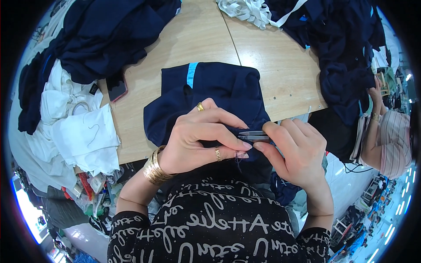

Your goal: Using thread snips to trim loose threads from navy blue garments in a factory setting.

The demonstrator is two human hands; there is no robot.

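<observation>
A navy garment (215,87) with a light blue strip (191,74) near its far edge lies bunched at the table's near side. My left hand (197,136) pinches a fold of it between thumb and fingers, and loose dark threads (239,158) hang by the thumb. Closed around small metal thread snips (253,135), my right hand (294,147) holds their blades pointing left, close to my left fingertips. Whether the blades touch cloth or thread I cannot tell.
Navy garments heap at the far left (109,35) and far right (346,48). White cloth (87,140) and a phone (116,86) lie at left. White tape (250,12) is piled at the back of the wooden table (188,39). Another person's striped sleeve (392,142) shows at right.
</observation>
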